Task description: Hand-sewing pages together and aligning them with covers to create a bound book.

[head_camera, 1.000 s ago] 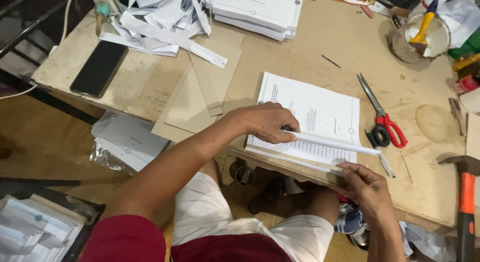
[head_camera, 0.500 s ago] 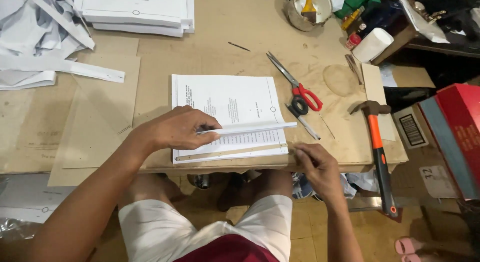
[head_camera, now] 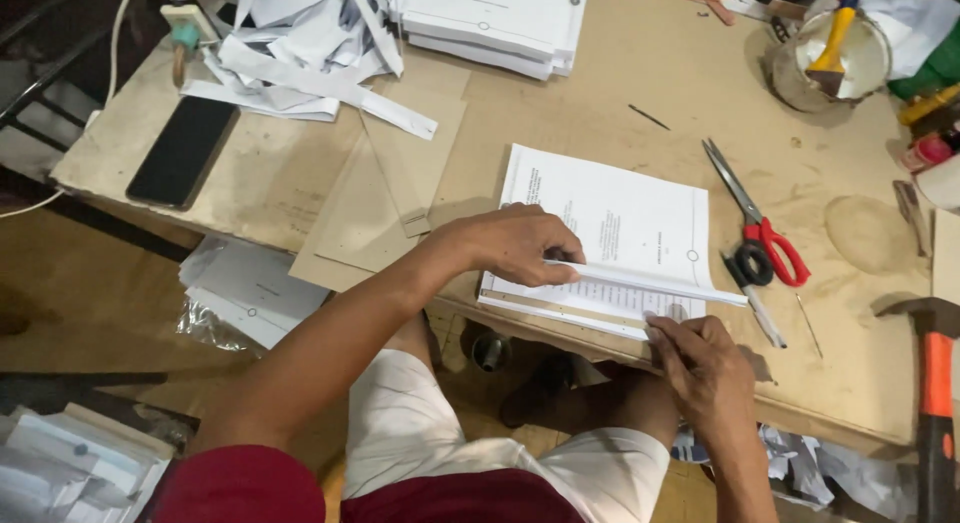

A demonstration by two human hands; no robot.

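White stapled paper booklet (head_camera: pixel 610 233): flat at near edge of plywood bench (head_camera: pixel 600 83). Left hand (head_camera: pixel 515 245) presses it steady, fingers curled over a lifted page. Right hand (head_camera: pixel 705 368) fingers pinch the corner. Red-handled scissors (head_camera: pixel 755 233) just beside.

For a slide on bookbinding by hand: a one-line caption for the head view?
Left hand and right hand press a paper strip along a booklet beside red-handled scissors.
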